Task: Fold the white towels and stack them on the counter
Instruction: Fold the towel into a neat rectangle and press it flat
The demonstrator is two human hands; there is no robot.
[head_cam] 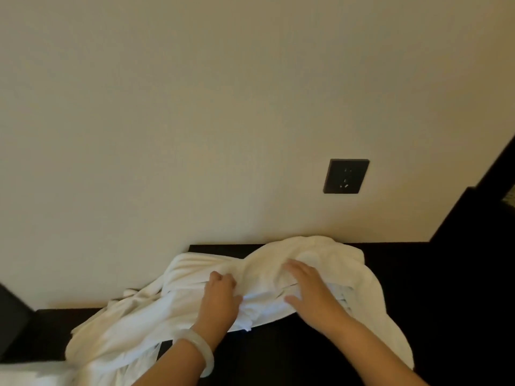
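Left hand: fingers curled, gripping a bunch of white cloth. A pale translucent bangle sits on the wrist behind it.

Right hand: just beside the left, fingers straight and slightly spread, palm pressed flat on the cloth.

White towels: one rumpled heap under both hands, humped beyond the right fingertips. It trails away left of the left hand and down past that wrist, and a flap hangs to the right of the right forearm. Layered edges show just right of the right hand; the number of pieces cannot be told.

Counter: dark, beneath the heap, running on to the right of the right hand.

Wall: cream, beyond both hands.

Socket plate: black, on the wall, above and beyond the right hand.

Dark object: well left of the left hand, cut by the frame edge, kind unclear.
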